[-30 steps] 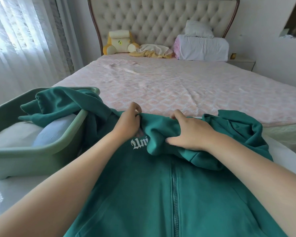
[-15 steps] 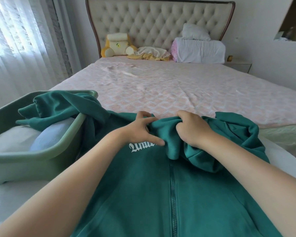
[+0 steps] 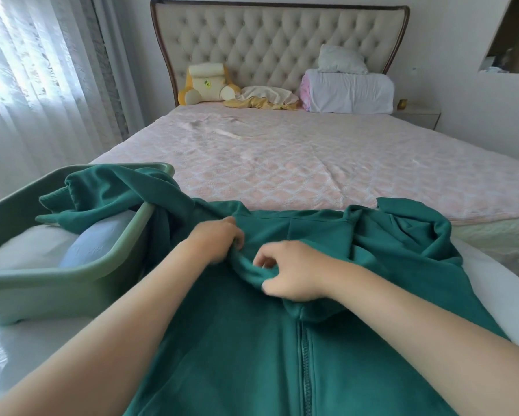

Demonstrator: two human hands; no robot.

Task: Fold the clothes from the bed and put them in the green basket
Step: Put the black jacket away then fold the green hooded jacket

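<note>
Well, working from the biggest thing down: the bed beyond my hands looks mostly bare, apart from bundled cloth, a plush toy and a wrapped pillow stack at the headboard. Whether that cloth counts as clothes to fold, I cannot tell. Next, the green zip hoodie lies spread front-up before me, one sleeve draped over the rim into the green basket on my left. The basket already holds pale folded items, so I judge part of the job done. My left hand is closed, pinching the collar fabric; my right hand has fingers curled loosely around the bunched hood, not fully clamped. Folding this hoodie has barely begun.
</note>
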